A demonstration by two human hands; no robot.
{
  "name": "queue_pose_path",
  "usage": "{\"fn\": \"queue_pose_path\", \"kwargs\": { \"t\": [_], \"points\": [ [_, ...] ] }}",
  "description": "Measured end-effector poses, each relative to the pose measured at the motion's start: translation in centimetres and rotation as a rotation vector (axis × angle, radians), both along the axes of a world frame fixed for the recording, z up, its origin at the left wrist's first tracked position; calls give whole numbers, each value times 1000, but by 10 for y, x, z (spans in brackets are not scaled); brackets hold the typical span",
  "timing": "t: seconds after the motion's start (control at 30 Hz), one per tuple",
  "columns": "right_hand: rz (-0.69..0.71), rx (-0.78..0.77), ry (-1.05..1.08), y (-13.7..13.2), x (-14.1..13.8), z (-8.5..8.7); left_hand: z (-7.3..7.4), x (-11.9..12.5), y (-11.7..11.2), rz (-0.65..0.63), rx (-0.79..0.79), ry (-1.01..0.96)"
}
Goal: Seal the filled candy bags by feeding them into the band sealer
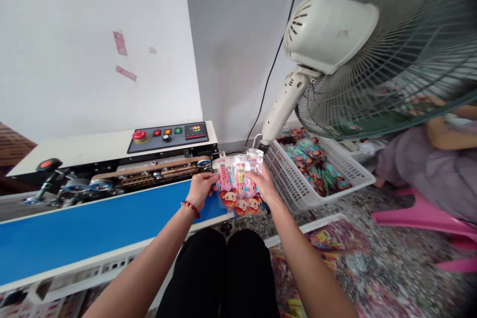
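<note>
Fan: pale fan (330, 35) at upper right, closest to the lens; wire cage cut off by the frame edge.
Left grip: the left hand (200, 191) has its fingertips pinched on the left packet (225, 179) at its upper left side; a beaded bracelet (191, 207) is on the wrist.
Right grip: the right hand (264, 185) is grasping the right-hand packets (241, 190) at their right side, thumb across the front; exact count unclear through the overlap.
Packet position: side by side at the right end of the blue belt (112, 221); contact with the belt cannot be confirmed.
Packet markings: clear film, pink and yellow print, orange-haired cartoon faces at the lower ends.
Machine: behind the belt, a brown band (149, 167) on rollers; above it, a control panel (167, 137) with a red button (139, 135) and a lit display (196, 130), digits too small to read reliably.
Legs: black trousers (223, 278), below the packets.
Basket: white, perforated basket (286, 186) to the right, holding many colourful pieces (313, 159).
Far right: another person in grey clothing (413, 159), beside a pink stool (421, 216).
</note>
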State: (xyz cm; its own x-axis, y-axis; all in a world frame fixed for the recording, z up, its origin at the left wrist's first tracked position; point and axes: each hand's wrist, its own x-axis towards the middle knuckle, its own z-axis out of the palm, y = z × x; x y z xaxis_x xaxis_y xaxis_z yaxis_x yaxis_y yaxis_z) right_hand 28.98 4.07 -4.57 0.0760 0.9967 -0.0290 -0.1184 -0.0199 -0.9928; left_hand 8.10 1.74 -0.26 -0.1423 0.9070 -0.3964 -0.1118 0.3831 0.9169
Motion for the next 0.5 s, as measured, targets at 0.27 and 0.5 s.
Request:
{"fn": "queue_pose_path", "kwargs": {
  "t": [0.27,0.5],
  "points": [
    [1,-19,26,0,1,0,-8,-17,15,-39,-107,200],
    [6,-13,-26,3,-4,2,-13,-67,-9,-24,-112,407]
  ]
}}
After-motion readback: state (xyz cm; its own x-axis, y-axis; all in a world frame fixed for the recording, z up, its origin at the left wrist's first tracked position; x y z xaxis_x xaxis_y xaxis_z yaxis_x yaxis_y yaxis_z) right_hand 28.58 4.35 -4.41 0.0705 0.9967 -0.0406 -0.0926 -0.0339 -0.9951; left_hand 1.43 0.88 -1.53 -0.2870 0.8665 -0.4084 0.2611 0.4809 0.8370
